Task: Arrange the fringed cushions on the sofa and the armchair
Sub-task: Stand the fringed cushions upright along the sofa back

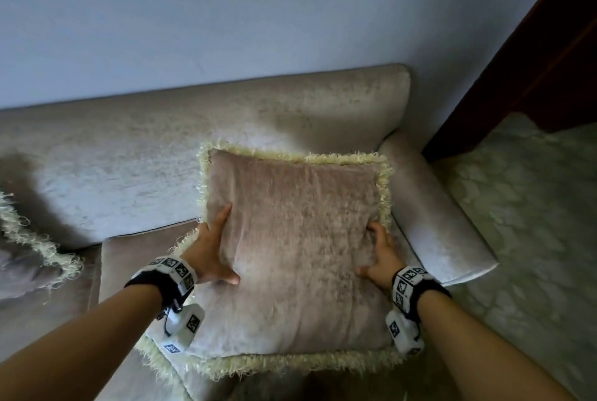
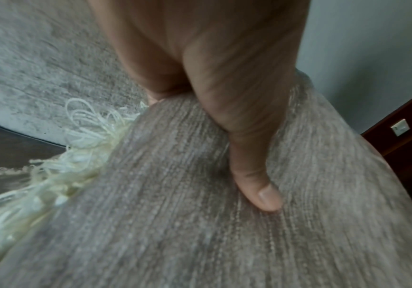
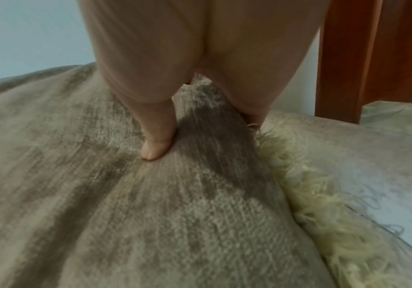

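A dusty-pink cushion (image 1: 297,239) with a cream fringe leans against the beige sofa's backrest (image 1: 161,148), beside the right armrest (image 1: 436,216). My left hand (image 1: 223,248) holds its left edge, with the thumb (image 2: 261,187) pressed into the cushion's face (image 2: 175,214) and other fingers passing behind the edge. My right hand (image 1: 374,250) grips the right edge, its thumb (image 3: 155,148) on the fabric (image 3: 126,214) and its fingers curled by the fringe (image 3: 311,194). More fringe (image 1: 151,355) pokes out below at the lower left; I cannot tell what it belongs to.
Another fringed cushion (image 1: 29,248) lies on the seat at the far left. A pale patterned carpet (image 1: 533,223) covers the floor to the right of the armrest. Dark wooden furniture (image 1: 533,61) stands in the right corner against the wall.
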The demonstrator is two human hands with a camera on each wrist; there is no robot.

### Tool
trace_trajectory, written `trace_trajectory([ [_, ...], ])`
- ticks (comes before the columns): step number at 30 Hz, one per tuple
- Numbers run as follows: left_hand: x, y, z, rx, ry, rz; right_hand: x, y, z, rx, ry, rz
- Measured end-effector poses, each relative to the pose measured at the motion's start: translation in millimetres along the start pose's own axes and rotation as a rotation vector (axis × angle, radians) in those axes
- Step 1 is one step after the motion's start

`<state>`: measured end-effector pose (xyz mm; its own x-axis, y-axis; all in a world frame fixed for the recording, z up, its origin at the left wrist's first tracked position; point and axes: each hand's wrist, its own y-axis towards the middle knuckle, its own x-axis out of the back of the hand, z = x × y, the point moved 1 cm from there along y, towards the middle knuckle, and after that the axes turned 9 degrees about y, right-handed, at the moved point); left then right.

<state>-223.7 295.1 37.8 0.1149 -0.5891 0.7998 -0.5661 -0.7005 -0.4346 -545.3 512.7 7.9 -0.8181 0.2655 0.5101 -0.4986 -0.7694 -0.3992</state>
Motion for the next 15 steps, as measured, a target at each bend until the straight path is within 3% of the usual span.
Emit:
trace_trajectory([
  [7,-11,-16,-63,0.037,-0.044,-0.073,63,17,-14,0.037,-0.094,0.026],
  [15,-35,27,-105,0.066,-0.106,-0.097,106,58,-37,0.017,-0.145,-0.002],
])
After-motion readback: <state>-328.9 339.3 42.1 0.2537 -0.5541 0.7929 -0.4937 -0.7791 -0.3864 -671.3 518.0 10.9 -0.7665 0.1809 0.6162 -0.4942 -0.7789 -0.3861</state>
